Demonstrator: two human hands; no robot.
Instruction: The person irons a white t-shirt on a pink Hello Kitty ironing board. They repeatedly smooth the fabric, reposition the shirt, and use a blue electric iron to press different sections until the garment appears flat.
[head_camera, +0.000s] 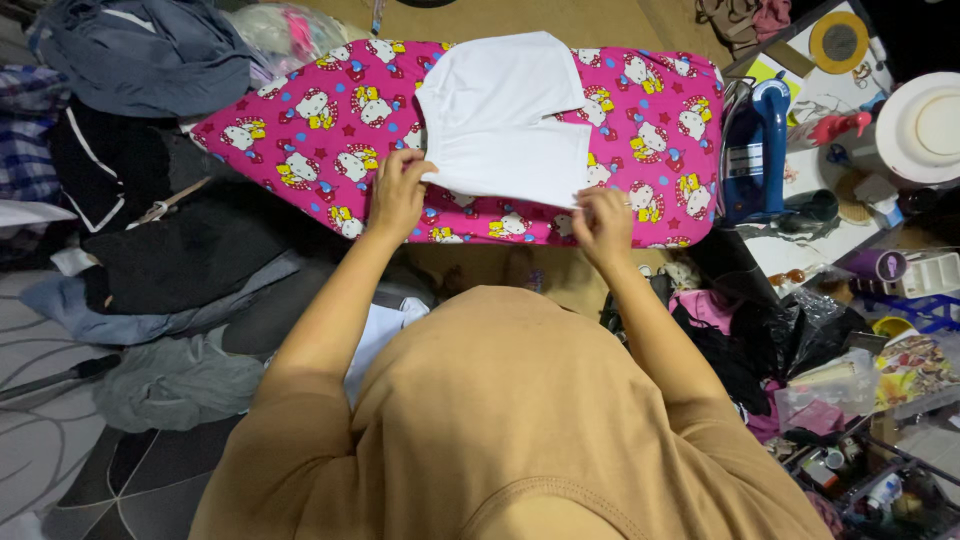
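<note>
Tan sleeves and chest of the wearer fill the bottom of the view, both arms reaching up toward 12 o'clock. Left hand (397, 192): fingers closed, pinching the near-left corner of a folded white garment (505, 120). Right hand (603, 222): fingers pinched shut on the near-right corner of the same hem. Holding both corners appears to keep the near edge taut and level.

White garment lies flat on a pink cartoon-print ironing board (660, 130), centre of the board, running from the hands up to 12 o'clock; the padded surface gives it a flat bed.

Blue iron (757, 150) stands upright at 3 o'clock off the board's end, apart from the cloth. Dark clothes heap (170, 230) at 9 o'clock, beside the board.
</note>
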